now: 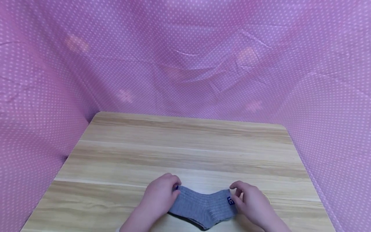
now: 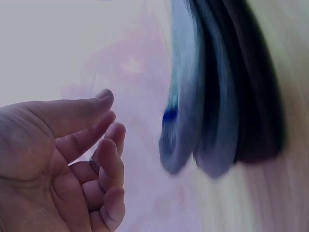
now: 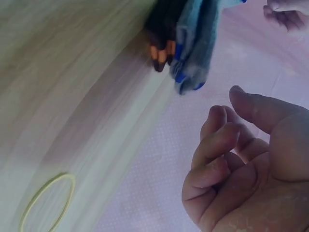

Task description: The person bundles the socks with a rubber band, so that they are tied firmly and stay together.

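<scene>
We see sock stack [image 1: 200, 204] on wooden table [image 1: 188, 154], between left hand [image 1: 160, 195] and right hand [image 1: 255, 201]; fingers loosely bent, holding nothing. We judge socks light, soft, layers apt to slide; pinch through at 2 ends.

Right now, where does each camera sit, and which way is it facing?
Head: on the person's head, facing forward and down at grey ribbed fabric socks; left hand and right hand show.
Left wrist: on that wrist, facing the socks; left hand shows.
Right wrist: on that wrist, facing the socks; both hands show.
Head and right wrist share the thin yellow loop.
</scene>
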{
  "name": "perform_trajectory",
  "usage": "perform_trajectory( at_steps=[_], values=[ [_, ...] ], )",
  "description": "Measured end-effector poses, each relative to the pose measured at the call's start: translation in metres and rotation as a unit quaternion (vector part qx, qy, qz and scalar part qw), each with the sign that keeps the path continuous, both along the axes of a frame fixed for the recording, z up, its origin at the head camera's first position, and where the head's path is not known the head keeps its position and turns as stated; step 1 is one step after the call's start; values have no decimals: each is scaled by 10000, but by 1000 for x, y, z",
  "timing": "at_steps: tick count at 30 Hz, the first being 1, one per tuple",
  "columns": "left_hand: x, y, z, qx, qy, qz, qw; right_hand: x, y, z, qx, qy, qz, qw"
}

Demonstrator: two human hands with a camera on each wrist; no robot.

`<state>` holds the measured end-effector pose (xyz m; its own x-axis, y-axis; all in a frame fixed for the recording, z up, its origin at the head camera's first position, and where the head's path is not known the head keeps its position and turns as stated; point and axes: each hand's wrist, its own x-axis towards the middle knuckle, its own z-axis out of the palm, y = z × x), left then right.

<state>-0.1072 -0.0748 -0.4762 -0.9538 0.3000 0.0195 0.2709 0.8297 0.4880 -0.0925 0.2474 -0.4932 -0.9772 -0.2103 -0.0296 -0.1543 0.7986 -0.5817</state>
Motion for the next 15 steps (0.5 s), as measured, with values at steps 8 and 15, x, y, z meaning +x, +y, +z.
perform_trajectory(
  at_steps=[8, 15],
  values=[
    [3, 16, -16, -353, -336, -640, 9968, 0, -10, -6, -28, 321, 800, 9963],
    [2, 14, -24, -554, -364, -707, 9953, 4, -12, -20, 450, 388, 1235, 9906]
  ],
)
